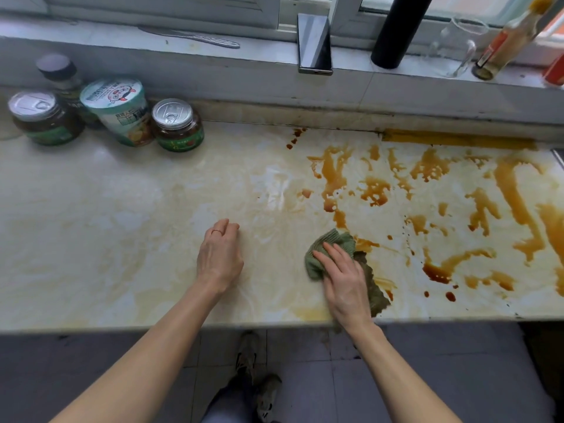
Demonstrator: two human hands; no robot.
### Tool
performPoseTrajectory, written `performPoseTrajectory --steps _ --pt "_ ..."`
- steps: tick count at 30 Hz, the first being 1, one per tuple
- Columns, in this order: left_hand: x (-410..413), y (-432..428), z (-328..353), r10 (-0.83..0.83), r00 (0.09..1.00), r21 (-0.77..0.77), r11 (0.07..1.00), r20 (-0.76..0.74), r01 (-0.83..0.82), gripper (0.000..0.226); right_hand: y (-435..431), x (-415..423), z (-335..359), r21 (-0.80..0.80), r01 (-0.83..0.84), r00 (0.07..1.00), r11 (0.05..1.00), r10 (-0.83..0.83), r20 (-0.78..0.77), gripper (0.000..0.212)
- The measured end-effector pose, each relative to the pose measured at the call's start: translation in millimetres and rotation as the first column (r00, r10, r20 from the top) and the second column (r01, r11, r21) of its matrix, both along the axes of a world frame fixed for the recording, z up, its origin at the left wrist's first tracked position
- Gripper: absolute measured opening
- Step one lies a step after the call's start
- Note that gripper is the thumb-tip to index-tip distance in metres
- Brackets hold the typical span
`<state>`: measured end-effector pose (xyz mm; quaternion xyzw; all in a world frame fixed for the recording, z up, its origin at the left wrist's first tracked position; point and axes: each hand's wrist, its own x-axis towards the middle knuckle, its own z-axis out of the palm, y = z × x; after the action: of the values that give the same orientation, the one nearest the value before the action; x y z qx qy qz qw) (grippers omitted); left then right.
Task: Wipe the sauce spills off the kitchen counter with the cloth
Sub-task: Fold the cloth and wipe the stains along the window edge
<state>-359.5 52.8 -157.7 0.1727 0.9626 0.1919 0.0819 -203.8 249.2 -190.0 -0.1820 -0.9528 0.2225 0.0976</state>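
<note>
Right hand grip: wide, fingers straight, pressing the cloth onto the bench; nothing pinched. Left hand grip: fingers curled under, holding nothing, resting on the bench. Cloth sits well in front of the phone, slightly right of it, near the bench's front edge. Sauce spills: nearly all right of the phone, from back wall to front edge. Left of the phone looks wiped, faint film only. Cloth's right end looks brown and soaked. My call: stroke rightward from the clean side with overlapping passes and firm, even pressure. Refold to a clean green face before the thickest patches, else it just smears.
</note>
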Motion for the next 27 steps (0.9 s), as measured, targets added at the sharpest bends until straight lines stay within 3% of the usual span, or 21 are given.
performPoseTrajectory --steps 3,5,7,10,12,14,17,21,24,27 --pt "6 -1 -3 -0.029 1.0 -0.007 1.0 0.01 0.029 0.038 -26 -4 3 -0.013 -0.122 0.988 0.992 0.12 -0.093 0.046" --pt "9 -3 -4 -0.044 0.999 -0.009 0.999 0.011 0.044 0.039 -50 0 0 0.048 -0.32 0.946 0.946 0.322 -0.025 0.045" --pt "10 -5 -6 -0.052 0.999 -0.009 0.999 0.003 0.052 0.04 -50 10 -3 0.105 -0.411 0.911 0.905 0.407 0.057 0.042" --pt "12 -12 -8 -0.047 0.999 -0.017 0.999 -0.001 0.047 0.045 -13 32 -3 0.111 -0.328 0.943 0.938 0.319 0.093 0.035" --pt "13 -13 -9 -0.048 0.999 -0.031 0.998 0.001 0.048 0.045 9 41 0 0.062 -0.185 0.981 0.981 0.181 0.065 0.031" --pt "12 -11 -8 -0.055 0.998 -0.05 0.997 0.008 0.055 0.04 8 37 3 0.011 -0.146 0.989 0.989 0.146 0.017 0.03" --pt "9 -9 -6 -0.069 0.998 -0.068 0.995 0.013 0.069 0.035 -28 22 5 -0.017 -0.339 0.941 0.941 0.339 0.012 0.032" --pt "7 -13 -7 -0.106 0.994 -0.106 0.989 0.007 0.106 0.041 -40 25 -10 0.2 -0.601 0.799 0.774 0.585 0.137 0.043" --pt "7 -15 -7 -0.11 0.994 -0.111 0.988 0.006 0.11 0.042 -2 38 -11 0.28 -0.655 0.755 0.701 0.624 0.203 0.05" --pt "7 -14 -7 -0.117 0.993 -0.109 0.987 -0.003 0.116 0.04 43 66 -11 0.294 -0.621 0.783 0.727 0.561 0.268 0.052"
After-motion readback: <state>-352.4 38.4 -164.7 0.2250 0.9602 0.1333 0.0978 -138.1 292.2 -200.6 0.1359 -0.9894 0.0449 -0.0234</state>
